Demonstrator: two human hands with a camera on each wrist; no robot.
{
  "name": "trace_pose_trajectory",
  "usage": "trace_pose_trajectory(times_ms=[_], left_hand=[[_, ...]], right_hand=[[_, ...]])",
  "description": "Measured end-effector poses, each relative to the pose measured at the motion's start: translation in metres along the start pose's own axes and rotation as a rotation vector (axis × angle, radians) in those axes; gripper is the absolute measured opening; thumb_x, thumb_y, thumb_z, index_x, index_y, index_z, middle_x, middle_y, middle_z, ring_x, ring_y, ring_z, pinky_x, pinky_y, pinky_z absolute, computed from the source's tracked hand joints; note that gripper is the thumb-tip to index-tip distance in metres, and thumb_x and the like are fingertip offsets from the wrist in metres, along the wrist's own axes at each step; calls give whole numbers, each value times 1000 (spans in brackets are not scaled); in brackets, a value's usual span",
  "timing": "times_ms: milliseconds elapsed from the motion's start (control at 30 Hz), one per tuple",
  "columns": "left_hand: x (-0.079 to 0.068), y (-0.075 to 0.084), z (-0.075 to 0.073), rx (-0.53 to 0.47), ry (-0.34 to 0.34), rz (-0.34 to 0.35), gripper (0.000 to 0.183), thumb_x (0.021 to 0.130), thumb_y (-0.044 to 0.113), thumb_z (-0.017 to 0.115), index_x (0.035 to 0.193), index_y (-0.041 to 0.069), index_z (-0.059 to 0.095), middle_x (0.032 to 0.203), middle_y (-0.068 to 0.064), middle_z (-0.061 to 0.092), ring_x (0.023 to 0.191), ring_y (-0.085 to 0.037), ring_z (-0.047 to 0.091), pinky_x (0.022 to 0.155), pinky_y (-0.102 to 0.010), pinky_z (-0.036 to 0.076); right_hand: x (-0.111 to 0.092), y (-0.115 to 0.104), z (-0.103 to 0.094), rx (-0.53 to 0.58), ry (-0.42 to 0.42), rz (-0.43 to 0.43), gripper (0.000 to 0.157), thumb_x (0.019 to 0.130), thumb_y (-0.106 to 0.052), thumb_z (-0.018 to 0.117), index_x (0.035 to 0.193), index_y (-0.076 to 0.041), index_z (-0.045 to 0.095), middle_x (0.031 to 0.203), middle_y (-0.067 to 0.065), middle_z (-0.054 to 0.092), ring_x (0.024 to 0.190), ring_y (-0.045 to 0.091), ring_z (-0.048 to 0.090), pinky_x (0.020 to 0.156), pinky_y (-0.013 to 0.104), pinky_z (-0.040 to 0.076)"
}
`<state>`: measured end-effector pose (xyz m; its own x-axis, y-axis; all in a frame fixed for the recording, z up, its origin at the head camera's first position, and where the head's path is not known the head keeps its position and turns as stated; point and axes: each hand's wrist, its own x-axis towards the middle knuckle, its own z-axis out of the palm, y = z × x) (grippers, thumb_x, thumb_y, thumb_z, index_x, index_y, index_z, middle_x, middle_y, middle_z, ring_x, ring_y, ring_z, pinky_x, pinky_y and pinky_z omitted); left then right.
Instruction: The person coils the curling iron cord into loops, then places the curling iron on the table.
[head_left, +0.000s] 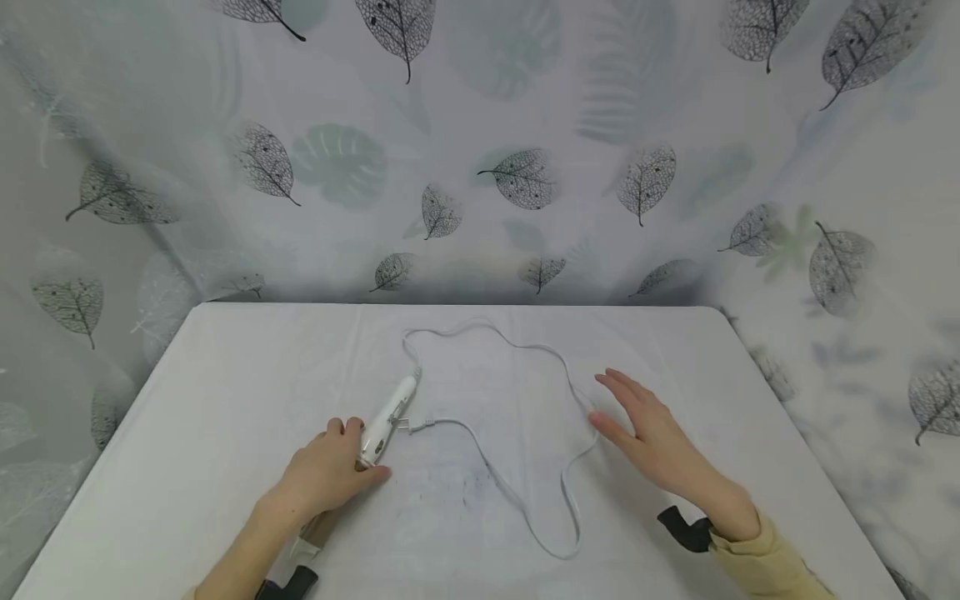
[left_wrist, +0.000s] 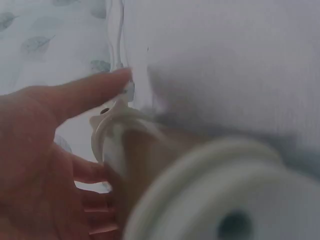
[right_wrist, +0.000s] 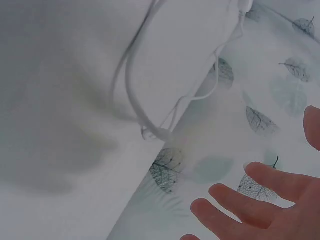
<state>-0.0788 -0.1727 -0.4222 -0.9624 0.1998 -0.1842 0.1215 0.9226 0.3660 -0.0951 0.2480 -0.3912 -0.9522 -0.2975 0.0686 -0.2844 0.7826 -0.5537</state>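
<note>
A white-handled curling iron [head_left: 387,421] lies slantwise on the table, its brownish barrel running toward the near side beneath my left forearm. My left hand [head_left: 318,471] grips it where handle meets barrel, fingers on one side and thumb on the other. Close up in the left wrist view, the barrel [left_wrist: 145,155] ends in a pale cap [left_wrist: 225,185], and the fingers go out of sight behind it. From the handle's far end a white cord [head_left: 558,354] loops round to a plug [head_left: 405,425] beside the handle. My right hand [head_left: 660,442], fingers spread and holding nothing, hovers by the cord's right side.
The white-covered table [head_left: 247,367] has a far edge against a leaf-printed curtain [head_left: 465,125], which also hangs at both sides. Black wrist straps [head_left: 686,531] show on both wrists. Faint dark smudges mark the cover inside the cord loop.
</note>
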Motion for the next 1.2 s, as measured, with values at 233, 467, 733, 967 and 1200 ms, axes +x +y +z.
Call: trace_pose_trajectory(times_ms=[233, 467, 733, 967, 1200], left_hand=[[3, 3, 6, -6, 5, 1, 73, 81, 42, 81, 127, -5, 48, 91, -13, 50, 67, -20, 49, 51, -34, 44], [3, 5, 8, 7, 34, -18, 64, 89, 40, 73, 125, -7, 48, 91, -14, 46, 64, -21, 47, 48, -34, 41], [7, 8, 15, 37, 77, 26, 41, 91, 24, 70, 112, -5, 51, 84, -12, 42, 60, -19, 45, 45, -30, 39], [17, 18, -3, 22, 66, 45, 28, 87, 13, 66, 107, 0, 51, 81, -13, 42, 57, -22, 45, 47, -33, 37], [28, 39, -32, -37, 110, 111, 43, 86, 8, 68, 129, 6, 59, 92, -18, 52, 78, -26, 50, 64, -38, 46]], right_hand=[[18, -17, 2, 32, 19, -18, 59, 102, -39, 57, 149, -6, 42, 158, 18, 33, 144, 43, 30, 110, 67, 27], [40, -54, -3, 120, 64, -66, 50, 101, -39, 59, 142, -12, 52, 146, 8, 52, 131, 28, 52, 101, 52, 44], [45, -73, -17, 196, 228, -83, 19, 100, -30, 62, 111, -17, 72, 93, -6, 73, 74, 11, 65, 64, 28, 49], [44, -72, -23, 265, 264, -72, 16, 101, -29, 62, 106, -18, 73, 90, -6, 73, 75, 13, 65, 70, 29, 48], [48, -71, -19, 285, 266, -61, 18, 101, -30, 61, 109, -19, 73, 91, -4, 74, 75, 12, 65, 66, 28, 46]])
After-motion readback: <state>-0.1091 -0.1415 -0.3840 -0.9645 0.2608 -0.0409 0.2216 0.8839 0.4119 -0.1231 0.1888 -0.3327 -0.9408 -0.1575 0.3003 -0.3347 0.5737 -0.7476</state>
